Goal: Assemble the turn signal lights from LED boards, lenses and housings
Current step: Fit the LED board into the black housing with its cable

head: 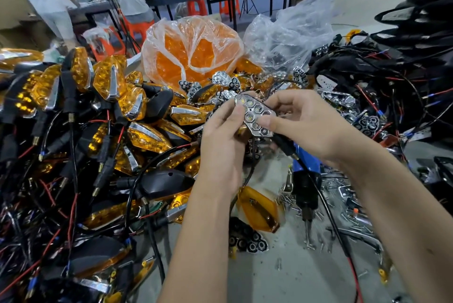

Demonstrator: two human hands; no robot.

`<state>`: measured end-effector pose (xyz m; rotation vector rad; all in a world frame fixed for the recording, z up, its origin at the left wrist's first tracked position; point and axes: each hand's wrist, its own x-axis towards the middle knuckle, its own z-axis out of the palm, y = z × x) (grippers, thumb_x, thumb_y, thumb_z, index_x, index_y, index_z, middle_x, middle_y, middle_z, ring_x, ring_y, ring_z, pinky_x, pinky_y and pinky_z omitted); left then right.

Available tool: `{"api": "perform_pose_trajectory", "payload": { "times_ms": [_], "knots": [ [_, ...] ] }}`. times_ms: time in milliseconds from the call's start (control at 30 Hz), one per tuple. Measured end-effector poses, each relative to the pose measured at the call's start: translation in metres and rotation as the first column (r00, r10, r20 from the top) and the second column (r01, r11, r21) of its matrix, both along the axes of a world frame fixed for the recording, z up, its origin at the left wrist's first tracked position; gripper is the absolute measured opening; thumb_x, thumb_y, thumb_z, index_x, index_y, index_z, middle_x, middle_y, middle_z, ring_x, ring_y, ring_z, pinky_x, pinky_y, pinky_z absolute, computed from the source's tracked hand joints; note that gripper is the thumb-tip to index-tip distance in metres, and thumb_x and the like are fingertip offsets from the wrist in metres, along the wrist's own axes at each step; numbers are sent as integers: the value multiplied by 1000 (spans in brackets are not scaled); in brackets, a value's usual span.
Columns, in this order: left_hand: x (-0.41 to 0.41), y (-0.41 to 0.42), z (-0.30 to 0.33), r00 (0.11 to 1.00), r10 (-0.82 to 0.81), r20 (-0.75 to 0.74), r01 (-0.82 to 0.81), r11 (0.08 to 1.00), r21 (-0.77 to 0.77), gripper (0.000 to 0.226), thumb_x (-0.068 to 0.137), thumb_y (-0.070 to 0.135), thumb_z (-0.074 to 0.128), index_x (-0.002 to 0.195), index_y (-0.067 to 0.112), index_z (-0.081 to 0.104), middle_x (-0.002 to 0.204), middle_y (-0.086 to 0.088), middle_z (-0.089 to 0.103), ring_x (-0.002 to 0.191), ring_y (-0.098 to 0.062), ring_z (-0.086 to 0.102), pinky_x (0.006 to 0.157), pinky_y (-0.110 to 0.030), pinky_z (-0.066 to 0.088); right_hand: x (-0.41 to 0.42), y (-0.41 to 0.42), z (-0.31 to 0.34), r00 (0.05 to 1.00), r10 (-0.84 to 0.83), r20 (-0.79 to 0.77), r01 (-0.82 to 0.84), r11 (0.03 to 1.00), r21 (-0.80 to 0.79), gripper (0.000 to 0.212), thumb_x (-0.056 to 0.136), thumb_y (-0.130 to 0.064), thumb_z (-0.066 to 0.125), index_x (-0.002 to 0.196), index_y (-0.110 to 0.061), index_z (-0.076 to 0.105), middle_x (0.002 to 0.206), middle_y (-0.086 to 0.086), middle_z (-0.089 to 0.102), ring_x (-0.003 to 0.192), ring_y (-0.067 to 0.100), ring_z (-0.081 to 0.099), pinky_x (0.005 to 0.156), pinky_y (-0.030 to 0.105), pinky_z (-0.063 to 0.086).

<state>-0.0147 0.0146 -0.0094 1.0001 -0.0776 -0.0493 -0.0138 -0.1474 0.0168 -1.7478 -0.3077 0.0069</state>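
Note:
A chrome reflector with several honeycomb LED cells [256,114] is held up over the table between both hands. My left hand [224,138] grips its left edge with thumb and curled fingers. From the right, my right hand [301,121] pinches it, thumb on its face. A black stalk with a wire [285,147] hangs from under the reflector. A loose amber lens [259,209] lies on the table below my hands, beside a black-backed reflector [247,239].
A big heap of finished amber lights with black housings and red-black wires [98,131] fills the left. A clear bag of amber lenses [193,52] stands behind, wired housings [392,96] pile at right. A blue electric screwdriver [305,180] and scattered screws [343,199] lie near. Two people stand at back tables.

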Motion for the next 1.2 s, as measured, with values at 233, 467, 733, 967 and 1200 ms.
{"api": "perform_pose_trajectory", "payload": {
  "times_ms": [233,467,733,967,1200],
  "knots": [
    [4,6,-6,972,29,235,-68,985,156,27,102,2,58,119,14,75,110,-12,71,103,-26,63,93,-38,56,0,-4,-1,998,-49,42,49,999,0,16,90,-8,80,104,-12,71,107,17,72,74,11,68,70,22,58],
    [7,3,-11,956,189,222,-237,948,212,19,99,6,66,116,8,75,110,-13,77,104,-26,72,92,-42,59,3,0,-3,965,-120,233,171,961,-216,23,88,-25,84,104,-32,69,99,-17,67,80,11,68,72,26,59],
    [3,4,-8,971,124,203,-166,965,202,36,100,-3,59,106,24,82,109,-7,78,104,-17,72,89,-30,58,6,-1,-8,990,-101,94,111,988,-107,8,101,-23,69,97,-23,76,85,8,77,66,23,77,54,24,55],
    [4,3,-6,976,180,126,-205,952,228,22,91,4,76,105,21,82,98,-15,73,95,-26,66,98,-51,59,5,1,-13,986,-108,126,117,991,-63,16,99,-15,72,91,-27,77,81,7,78,59,26,74,53,19,52],
    [4,7,-3,961,215,172,-247,950,191,21,91,-3,73,103,13,79,98,-20,72,93,-30,68,88,-41,62,3,-2,-3,999,-18,50,20,999,-46,18,96,-11,74,108,-25,72,85,6,80,69,23,77,59,21,56]
  ]
}}
